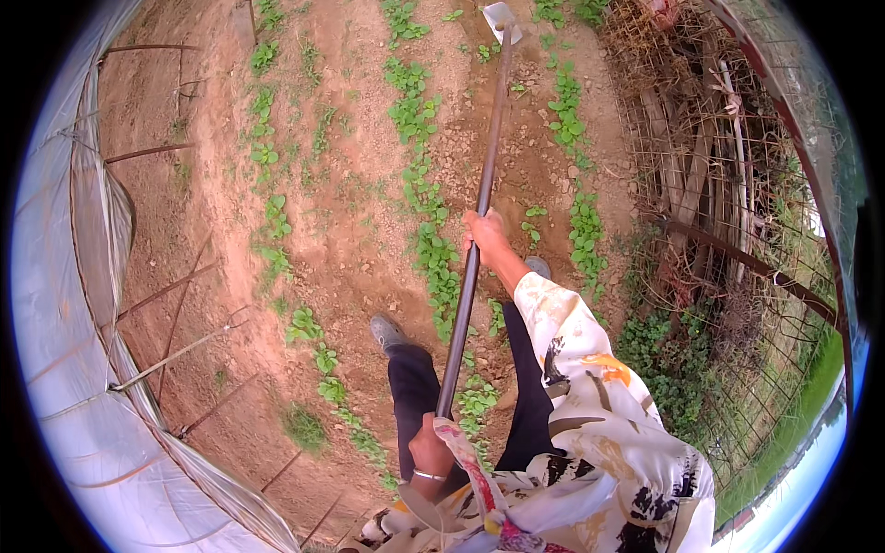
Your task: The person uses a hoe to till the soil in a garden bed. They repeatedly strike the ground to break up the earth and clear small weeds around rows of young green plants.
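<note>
A hoe with a long dark handle point(492, 138) stretches away from my body, up the picture. Its pale metal blade point(499, 21) rests at the soil between two rows of leafy seedlings. Partway along the shaft, my right hand point(487, 236) is wrapped around it. My left hand point(431, 449), with a bracelet at the wrist, grips the near end close to my waist; a patterned cloth tie hides part of it. The middle row of green seedlings point(437, 266) passes beneath the handle and between my legs. Another row point(586, 238) grows to the right.
At left, plastic sheeting point(59, 332) hangs beside thin poles point(169, 294). A wire mesh fence point(757, 377) with a rusty bar point(753, 266) and stacked branches point(691, 166) lines the right. My shoe point(387, 330) stands on bare soil beside a further seedling row point(276, 218).
</note>
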Action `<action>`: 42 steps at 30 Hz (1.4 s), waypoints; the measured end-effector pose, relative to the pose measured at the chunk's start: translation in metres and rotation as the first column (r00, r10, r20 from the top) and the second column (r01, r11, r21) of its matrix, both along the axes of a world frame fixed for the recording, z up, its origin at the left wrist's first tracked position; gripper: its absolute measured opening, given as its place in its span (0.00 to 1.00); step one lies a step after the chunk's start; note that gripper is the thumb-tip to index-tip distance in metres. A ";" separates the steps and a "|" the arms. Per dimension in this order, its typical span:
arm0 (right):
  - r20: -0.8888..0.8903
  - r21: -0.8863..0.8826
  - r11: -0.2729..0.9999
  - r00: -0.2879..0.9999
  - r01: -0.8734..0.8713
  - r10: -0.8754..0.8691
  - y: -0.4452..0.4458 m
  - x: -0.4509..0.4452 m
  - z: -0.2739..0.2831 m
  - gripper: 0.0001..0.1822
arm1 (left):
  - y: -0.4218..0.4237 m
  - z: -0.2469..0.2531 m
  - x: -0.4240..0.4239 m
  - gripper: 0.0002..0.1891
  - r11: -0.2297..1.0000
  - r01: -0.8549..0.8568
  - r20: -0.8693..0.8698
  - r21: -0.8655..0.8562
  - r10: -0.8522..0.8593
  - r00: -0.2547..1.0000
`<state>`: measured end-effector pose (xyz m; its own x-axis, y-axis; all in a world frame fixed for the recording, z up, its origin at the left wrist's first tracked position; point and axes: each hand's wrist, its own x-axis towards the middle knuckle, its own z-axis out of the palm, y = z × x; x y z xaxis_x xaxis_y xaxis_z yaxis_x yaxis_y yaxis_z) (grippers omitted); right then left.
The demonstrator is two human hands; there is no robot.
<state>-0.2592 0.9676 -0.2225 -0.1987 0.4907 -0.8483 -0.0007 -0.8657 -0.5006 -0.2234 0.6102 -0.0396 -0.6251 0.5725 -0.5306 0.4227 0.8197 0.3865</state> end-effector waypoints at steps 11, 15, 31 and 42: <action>-0.093 -0.061 0.998 0.995 -0.029 0.024 -0.034 -0.027 0.004 0.07 | -0.014 0.030 -0.008 0.14 0.978 -0.146 0.027 -0.152 0.152 0.988; -0.122 -0.113 0.994 0.992 -0.002 -0.012 -0.048 -0.031 -0.002 0.07 | -0.076 -0.006 -0.014 0.15 0.949 -0.233 0.120 -0.212 0.262 0.957; -0.140 -0.180 0.979 0.983 0.097 -0.123 -0.055 -0.033 -0.024 0.07 | -0.043 0.008 -0.041 0.18 0.971 -0.053 -0.008 -0.233 0.053 0.999; -0.155 -0.253 0.965 0.983 0.060 -0.102 -0.101 -0.011 0.007 0.06 | -0.077 0.053 0.000 0.13 0.967 -0.114 -0.051 -0.229 0.105 0.993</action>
<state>-0.2705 0.8665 -0.2151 -0.3143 0.2906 -0.9037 -0.1403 -0.9558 -0.2585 -0.2239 0.5328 0.0135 -0.6993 0.3641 -0.6151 0.3362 0.9270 0.1665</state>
